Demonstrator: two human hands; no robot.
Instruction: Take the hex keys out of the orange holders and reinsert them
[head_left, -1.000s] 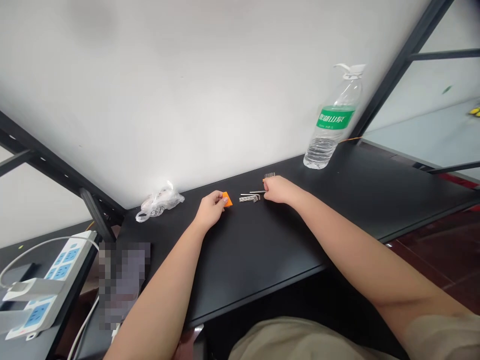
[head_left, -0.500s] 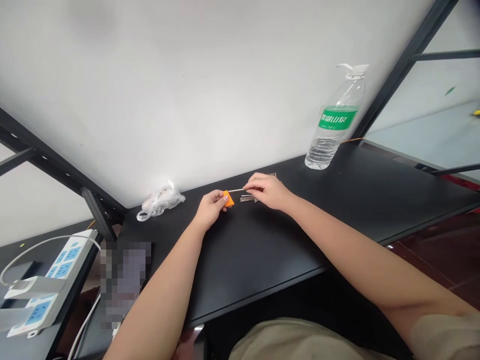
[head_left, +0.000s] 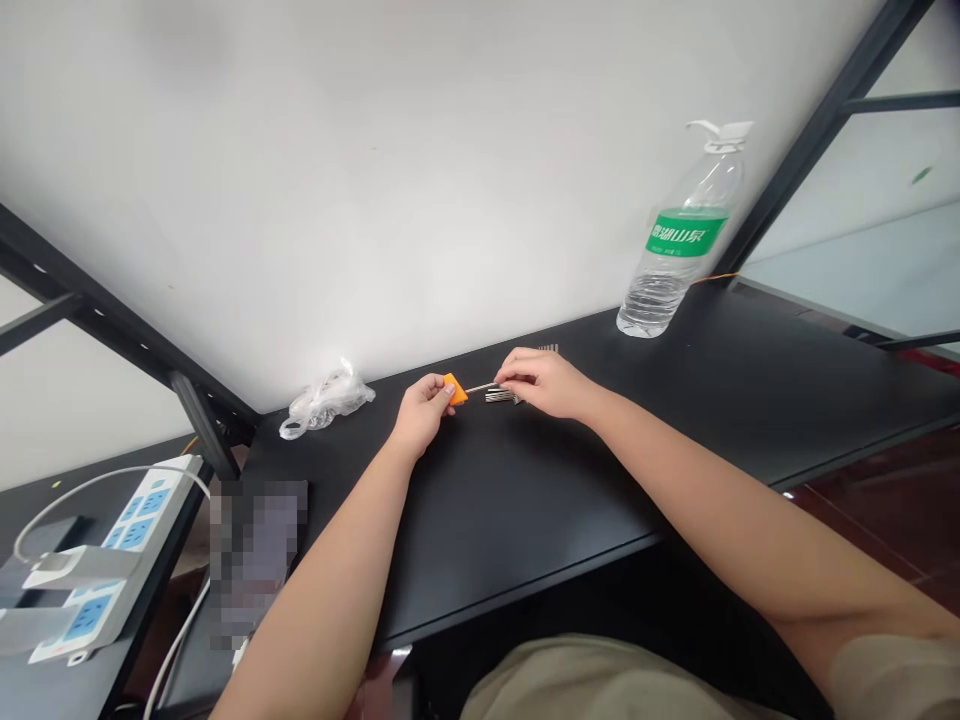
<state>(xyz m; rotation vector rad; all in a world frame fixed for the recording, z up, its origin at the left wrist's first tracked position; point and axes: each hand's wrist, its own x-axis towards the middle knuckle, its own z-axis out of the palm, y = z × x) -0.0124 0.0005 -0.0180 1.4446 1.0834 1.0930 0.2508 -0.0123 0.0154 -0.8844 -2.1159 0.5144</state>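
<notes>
My left hand [head_left: 422, 410] pinches a small flat orange piece [head_left: 455, 390] between thumb and fingers above the black tabletop. From the right, my right hand [head_left: 544, 381] grips a thin pale rod [head_left: 481, 387] at its far end. The rod's other end reaches the right-hand corner of the orange piece; whether it sits inside or only touches cannot be made out. Beneath my right fingers lies a small bundle of thin rods [head_left: 499, 396], partly hidden by the hand. Similar short strips [head_left: 550, 349] show just behind my right hand.
A large water bottle [head_left: 679, 240] with a green label stands at the back right by the wall. A crumpled clear plastic bag [head_left: 330, 400] lies at the back left. Farther left are a white power strip [head_left: 124, 555] with cables and black metal frame bars [head_left: 196, 420].
The orange piece has turned in my left hand. The rod now slants down toward its right corner, where before it lay nearly level at the upper edge. The view has shifted slightly.
</notes>
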